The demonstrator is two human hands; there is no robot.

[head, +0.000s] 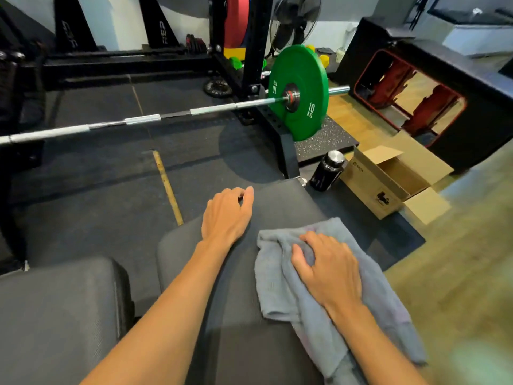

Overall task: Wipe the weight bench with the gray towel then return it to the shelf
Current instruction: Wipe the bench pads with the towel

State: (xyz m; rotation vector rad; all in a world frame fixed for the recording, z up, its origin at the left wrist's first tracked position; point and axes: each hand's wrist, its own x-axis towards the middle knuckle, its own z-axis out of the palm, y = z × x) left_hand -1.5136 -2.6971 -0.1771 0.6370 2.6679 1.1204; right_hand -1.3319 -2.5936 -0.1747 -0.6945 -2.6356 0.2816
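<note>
Left hand (226, 215) lies slack, empty, on the worktop (283, 204); right hand (330, 270) clutches the gray towel (280, 287), whose overhang may slide off

Dark rubber mats (97, 168) cover the near floor, crossed by a yellow strip (167, 187); at right lies a pale wooden floor (458, 259); an open cardboard box (388, 179) stands just beside a black bottle (327, 170); a barbell (138, 119) with a green 10 KG plate (299, 93) rests on a black rack (255, 37); behind are a fan (294, 20) and a white wall (119, 20); farther right stands a black cabinet (485, 120).
</note>
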